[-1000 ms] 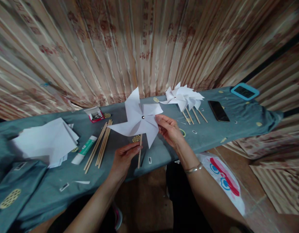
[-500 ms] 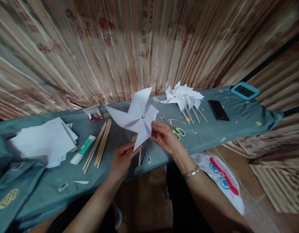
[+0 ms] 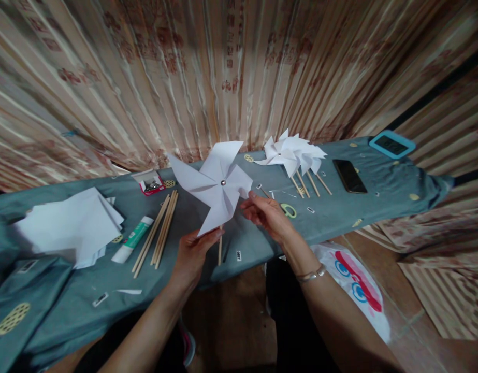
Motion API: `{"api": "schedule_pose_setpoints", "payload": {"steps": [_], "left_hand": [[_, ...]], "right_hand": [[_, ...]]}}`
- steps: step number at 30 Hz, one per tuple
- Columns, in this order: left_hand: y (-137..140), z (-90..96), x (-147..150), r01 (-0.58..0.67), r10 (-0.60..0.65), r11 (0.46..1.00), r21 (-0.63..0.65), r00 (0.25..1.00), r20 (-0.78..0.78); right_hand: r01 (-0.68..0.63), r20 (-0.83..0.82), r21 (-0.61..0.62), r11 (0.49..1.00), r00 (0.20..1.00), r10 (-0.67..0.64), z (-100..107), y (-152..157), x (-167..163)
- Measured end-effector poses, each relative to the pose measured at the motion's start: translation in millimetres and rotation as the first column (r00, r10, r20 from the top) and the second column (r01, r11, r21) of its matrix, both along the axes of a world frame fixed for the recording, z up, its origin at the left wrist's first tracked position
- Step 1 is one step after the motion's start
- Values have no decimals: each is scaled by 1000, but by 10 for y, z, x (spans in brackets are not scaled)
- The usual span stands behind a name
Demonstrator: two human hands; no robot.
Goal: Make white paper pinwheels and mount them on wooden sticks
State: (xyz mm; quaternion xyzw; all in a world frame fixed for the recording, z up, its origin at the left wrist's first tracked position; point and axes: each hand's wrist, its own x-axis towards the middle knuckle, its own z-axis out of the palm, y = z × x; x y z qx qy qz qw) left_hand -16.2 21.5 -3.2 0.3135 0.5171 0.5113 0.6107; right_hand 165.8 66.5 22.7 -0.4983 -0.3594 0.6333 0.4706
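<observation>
On my feed, the left hand (image 3: 192, 255) pinches the thin round wooden stick (image 3: 220, 253) of a white folded-paper pinwheel (image 3: 219, 187) between thumb and fingers, below the blades. The pinwheel stands raised over the grey-green patterned tablecloth (image 3: 254, 248), its silver pin facing me. I see the right hand (image 3: 266, 215) beside the right-hand blade, fingers loosely curled; I can't quite tell whether its fingertips touch the paper. Green-handled scissors (image 3: 288, 210) lie just beyond that hand, near finished white paper pinwheels (image 3: 286, 158).
</observation>
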Motion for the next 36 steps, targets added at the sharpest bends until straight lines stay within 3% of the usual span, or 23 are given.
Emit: {"api": "schedule_pose_setpoints", "payload": {"steps": [4, 7, 9, 16, 36], "left_hand": [[6, -8, -5, -10, 11, 1000, -27, 1000, 13], [-15, -1, 6, 4, -4, 999, -35, 1000, 13], [-32, 0, 14, 22, -21, 999, -38, 1000, 7], [-31, -59, 20, 40, -41, 998, -49, 999, -7], [-12, -30, 17, -12, 13, 998, -67, 1000, 19]], "right_hand": [[214, 130, 180, 960, 962, -239, -61, 68, 141], [396, 109, 360, 845, 881, -460, -127, 119, 196], [422, 80, 426, 800, 863, -498, -153, 138, 204], [283, 31, 370, 885, 948, -316, -142, 114, 140], [181, -64, 198, 964, 983, -171, -88, 10, 4]]}}
